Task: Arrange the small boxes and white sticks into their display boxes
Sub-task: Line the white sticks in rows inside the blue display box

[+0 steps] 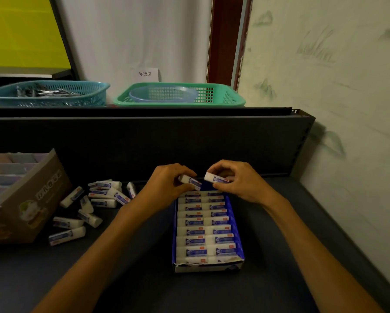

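Right now your left hand [167, 181] and your right hand [236, 179] hover side by side over the far end of the blue display box [233, 224], each with its grip curled around one white stick. Your left grip pinches a stick [189, 180] between thumb and fingertips, tilted so its blue-labelled end points down toward the box's far edge; your right grip holds another stick [215, 178] nearly level, its bare white end pointing toward your left hand. The two sticks are close to each other but apart. Beneath them the display box sits on the dark tabletop [130, 267], long side running away from you, filled with two columns of white sticks [206, 231] lying crosswise with their blue labels up; its near wall is torn along the top edge. To your left a loose pile of sticks [92, 204] lies scattered on the tabletop, pointing in different directions, some overlapping. Just left of that pile stands a brown cardboard display box [29, 199] with pale pastel small boxes [6, 170] packed inside. Behind the tabletop, on a raised shelf, a teal basket [76, 98] holds dark metallic items too blurred to name, and a green basket [232, 98] holds a pale blue bowl [142, 97]; a white paper sign [147, 74] leans on the wall behind it.
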The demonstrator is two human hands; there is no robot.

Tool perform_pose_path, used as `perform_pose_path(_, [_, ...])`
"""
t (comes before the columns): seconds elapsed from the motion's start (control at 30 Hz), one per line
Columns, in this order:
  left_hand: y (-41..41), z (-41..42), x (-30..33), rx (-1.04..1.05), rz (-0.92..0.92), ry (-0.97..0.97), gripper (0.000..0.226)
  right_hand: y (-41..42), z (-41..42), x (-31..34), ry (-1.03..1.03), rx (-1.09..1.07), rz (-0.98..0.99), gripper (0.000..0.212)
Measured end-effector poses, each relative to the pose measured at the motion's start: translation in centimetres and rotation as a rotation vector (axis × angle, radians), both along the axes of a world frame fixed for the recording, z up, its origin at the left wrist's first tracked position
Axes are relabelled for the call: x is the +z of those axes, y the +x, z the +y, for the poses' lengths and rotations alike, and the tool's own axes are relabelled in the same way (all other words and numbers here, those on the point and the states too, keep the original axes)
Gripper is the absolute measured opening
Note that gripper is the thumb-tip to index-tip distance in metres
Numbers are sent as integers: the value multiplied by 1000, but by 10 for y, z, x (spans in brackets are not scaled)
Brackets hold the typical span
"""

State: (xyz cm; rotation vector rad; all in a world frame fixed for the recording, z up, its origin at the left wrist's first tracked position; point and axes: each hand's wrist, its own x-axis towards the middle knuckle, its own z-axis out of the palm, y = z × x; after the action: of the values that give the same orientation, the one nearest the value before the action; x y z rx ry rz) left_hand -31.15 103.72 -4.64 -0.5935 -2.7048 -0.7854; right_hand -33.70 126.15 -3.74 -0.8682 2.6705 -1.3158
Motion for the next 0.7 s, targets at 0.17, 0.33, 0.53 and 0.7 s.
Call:
perform_pose_path(0.17, [-2,0,-5,35,-18,-122,30,2,-1,0,148,31,64,32])
perform_pose_path(0.33, [4,5,-4,73,-98,-227,29,-2,-5,-4,290,35,124,29])
perform_pose_path(0.53, [5,6,2,54,-58,-310,31,-4,-7,-8,416,44,121,29])
perform_pose_path(0.7, [4,7,1,82,-75,-348,36,-8,-6,-14,535,-7,199,30])
